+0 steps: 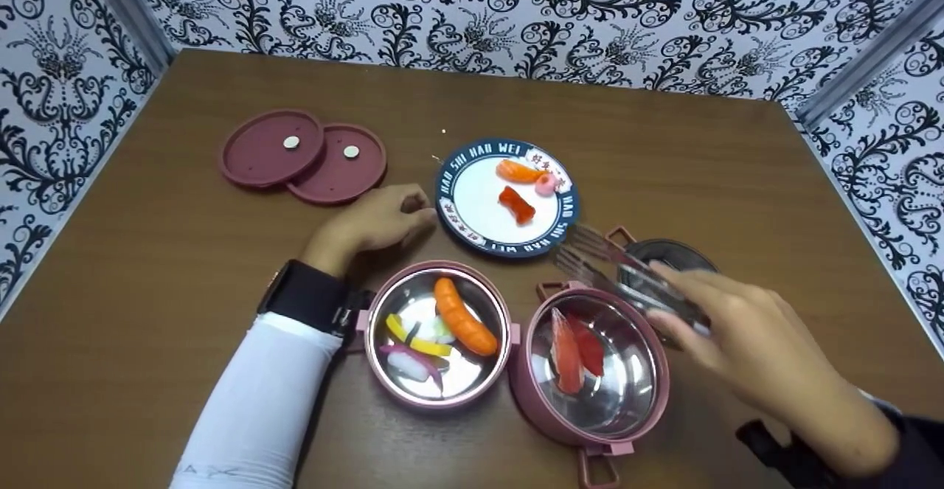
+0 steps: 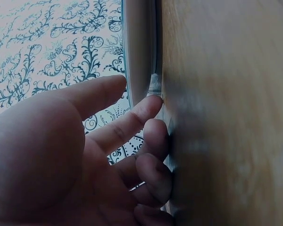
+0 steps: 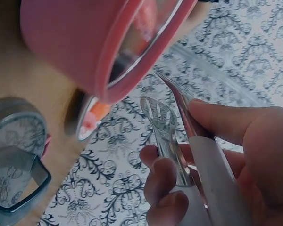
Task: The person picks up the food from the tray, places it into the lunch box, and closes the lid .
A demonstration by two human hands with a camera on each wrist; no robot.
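My right hand (image 1: 759,334) holds metal tongs (image 1: 618,288) with white grips and slotted, fork-like ends. The tongs' tips are apart with nothing between them, over the near right edge of a blue-rimmed white plate (image 1: 472,212). On that plate lie an orange sushi-like piece (image 1: 519,172), a small pink piece (image 1: 546,185) and a red piece (image 1: 518,206). At the plate's left rim rests my left hand (image 1: 376,220), its fingers loosely bent and holding nothing; in the left wrist view its fingertips (image 2: 153,106) are at the rim and tabletop.
A pink steel-lined bowl (image 1: 442,405) contains an orange sausage-like piece (image 1: 464,319) and yellow, purple and white pieces. Beside it, a deeper pink pot (image 1: 535,408) contains salmon-like pieces (image 1: 566,352). Two dark pink discs (image 1: 254,153) overlap at back left. A dark round lid-like piece (image 3: 19,136) is behind the pot.
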